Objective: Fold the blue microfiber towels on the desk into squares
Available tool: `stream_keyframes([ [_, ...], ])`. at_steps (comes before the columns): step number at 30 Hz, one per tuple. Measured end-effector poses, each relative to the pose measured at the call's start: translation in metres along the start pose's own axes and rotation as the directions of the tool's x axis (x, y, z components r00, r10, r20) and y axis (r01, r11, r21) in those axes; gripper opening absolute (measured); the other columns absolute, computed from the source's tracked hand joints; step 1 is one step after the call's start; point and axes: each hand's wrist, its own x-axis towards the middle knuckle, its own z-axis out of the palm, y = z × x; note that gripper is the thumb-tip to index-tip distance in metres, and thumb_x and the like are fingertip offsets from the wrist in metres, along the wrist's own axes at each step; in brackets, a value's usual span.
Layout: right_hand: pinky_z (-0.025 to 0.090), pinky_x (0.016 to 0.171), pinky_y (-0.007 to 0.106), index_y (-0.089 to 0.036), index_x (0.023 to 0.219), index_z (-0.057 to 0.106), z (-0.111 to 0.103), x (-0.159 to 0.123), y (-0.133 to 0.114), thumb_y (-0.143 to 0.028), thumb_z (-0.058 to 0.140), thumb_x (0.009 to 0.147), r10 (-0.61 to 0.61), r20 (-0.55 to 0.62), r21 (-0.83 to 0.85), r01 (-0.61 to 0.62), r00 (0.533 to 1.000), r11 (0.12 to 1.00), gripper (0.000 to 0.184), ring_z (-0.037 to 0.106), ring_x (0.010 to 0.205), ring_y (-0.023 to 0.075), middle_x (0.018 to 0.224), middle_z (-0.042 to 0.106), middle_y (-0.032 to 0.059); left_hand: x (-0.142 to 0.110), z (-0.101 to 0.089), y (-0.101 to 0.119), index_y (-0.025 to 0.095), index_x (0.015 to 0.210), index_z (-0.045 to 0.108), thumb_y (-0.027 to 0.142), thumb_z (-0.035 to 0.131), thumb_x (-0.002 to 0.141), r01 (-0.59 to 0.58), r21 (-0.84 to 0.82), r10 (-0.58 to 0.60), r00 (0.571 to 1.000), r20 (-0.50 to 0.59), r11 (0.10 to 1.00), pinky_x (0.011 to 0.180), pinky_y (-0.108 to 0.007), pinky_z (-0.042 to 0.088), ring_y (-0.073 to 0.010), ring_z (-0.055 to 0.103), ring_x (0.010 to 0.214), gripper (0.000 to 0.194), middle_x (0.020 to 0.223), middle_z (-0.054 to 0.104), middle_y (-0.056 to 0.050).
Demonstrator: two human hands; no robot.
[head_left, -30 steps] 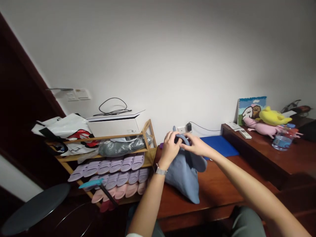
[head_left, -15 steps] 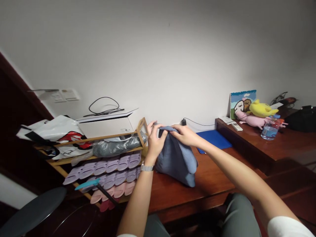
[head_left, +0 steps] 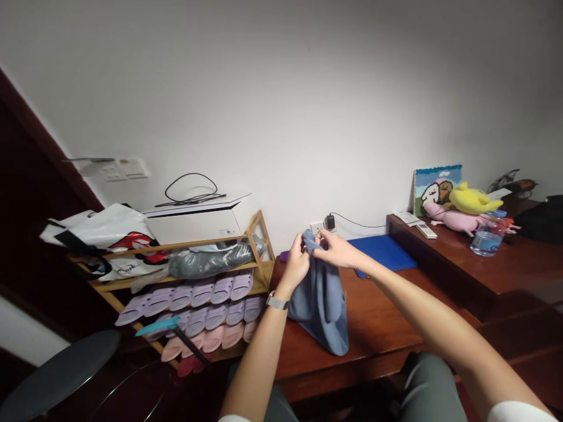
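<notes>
A piece of blue-grey denim-like cloth (head_left: 319, 305) hangs in folds from both my hands, its lower part resting on the wooden desk (head_left: 373, 310). Whether it is a garment or a bag, I cannot tell. At its bunched top edge, my left hand (head_left: 298, 264) is closed on the cloth from the left, with a metal-banded watch (head_left: 277, 300) on that wrist. My right hand (head_left: 338, 249) pinches the same edge from the right, thumb and fingers close to the left hand's. Part of the left fingers is hidden behind the cloth.
On the left, a wooden rack (head_left: 259, 234) holds rows of slippers (head_left: 202, 290), a white box (head_left: 193, 225) and a bag. Behind the cloth lies a blue folder-like sheet (head_left: 385, 253). A raised desk section bears a water bottle (head_left: 487, 237) and plush toys (head_left: 472, 199).
Both hands have come closer together and moved slightly lower and right in view. The cloth's top edge, stretched between them before, is now bunched and narrower.
</notes>
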Motion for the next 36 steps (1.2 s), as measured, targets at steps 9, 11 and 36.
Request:
stream_keyframes([
  [9,0.041,0.078,0.032,-0.023,0.088,0.054,-0.008,0.003,-0.003,-0.022,0.044,0.088,-0.066,-0.061,-0.075,0.062,0.996,0.995,0.010,0.057,0.080,0.0187,0.082,0.061,-0.0003,-0.006,-0.001,0.000,0.024,0.112,0.056,0.046,0.056,0.101,-0.041,0.051,0.042,0.999,-0.010,0.998,0.089,-0.030,0.053,-0.0183,0.068,0.098,0.024,0.104,0.069,-0.005],
  [11,0.043,0.078,0.032,-0.024,0.092,0.054,-0.004,0.002,-0.003,-0.028,0.046,0.091,-0.026,-0.040,0.012,0.027,0.999,1.000,0.009,0.056,0.081,0.0182,0.084,0.060,-0.0018,-0.005,0.000,0.004,0.024,0.111,0.056,0.044,0.055,0.102,-0.073,0.107,0.078,0.996,-0.041,0.992,0.089,-0.030,0.052,-0.0179,0.067,0.097,0.022,0.104,0.068,-0.005],
  [36,0.039,0.072,0.037,-0.027,0.084,0.061,-0.230,-0.103,0.068,-0.053,0.057,0.093,-0.173,-0.861,-0.305,-0.214,0.479,0.928,0.028,0.047,0.072,0.0189,0.076,0.053,0.0004,-0.070,-0.184,-0.088,0.021,0.095,0.079,0.058,0.079,0.072,0.369,0.446,-0.443,0.894,0.072,0.816,0.090,-0.040,0.057,-0.0304,0.072,0.097,0.043,0.099,0.080,-0.007],
])
